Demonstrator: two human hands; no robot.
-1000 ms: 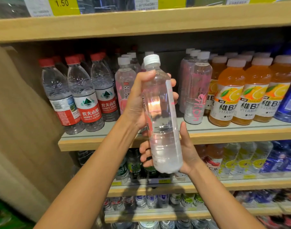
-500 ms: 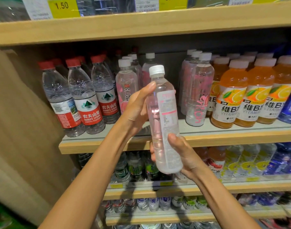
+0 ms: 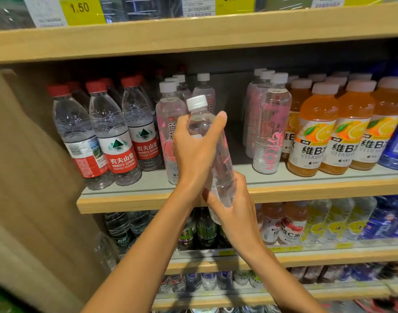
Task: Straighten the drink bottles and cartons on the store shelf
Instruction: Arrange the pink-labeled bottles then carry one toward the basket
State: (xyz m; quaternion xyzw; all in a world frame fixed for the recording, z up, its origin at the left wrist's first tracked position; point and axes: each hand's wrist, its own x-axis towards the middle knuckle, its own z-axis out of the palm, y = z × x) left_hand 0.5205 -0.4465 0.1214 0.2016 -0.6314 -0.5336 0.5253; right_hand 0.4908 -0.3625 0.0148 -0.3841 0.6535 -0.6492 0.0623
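I see my left hand [image 3: 194, 152] wrapped around the top of a clear bottle [image 3: 218, 159], and my right hand [image 3: 233, 211] holding its bottom. The bottle leans a little, in front of the shelf [image 3: 306, 188], beside the pink bottles [image 3: 271, 125].

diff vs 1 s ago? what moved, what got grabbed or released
The clear white-capped bottle was turned in the grip and now tilts, cap to the left. Left hand shifted up to its shoulder, right hand rewrapped the base. Nothing released. The shelf rows are unchanged.
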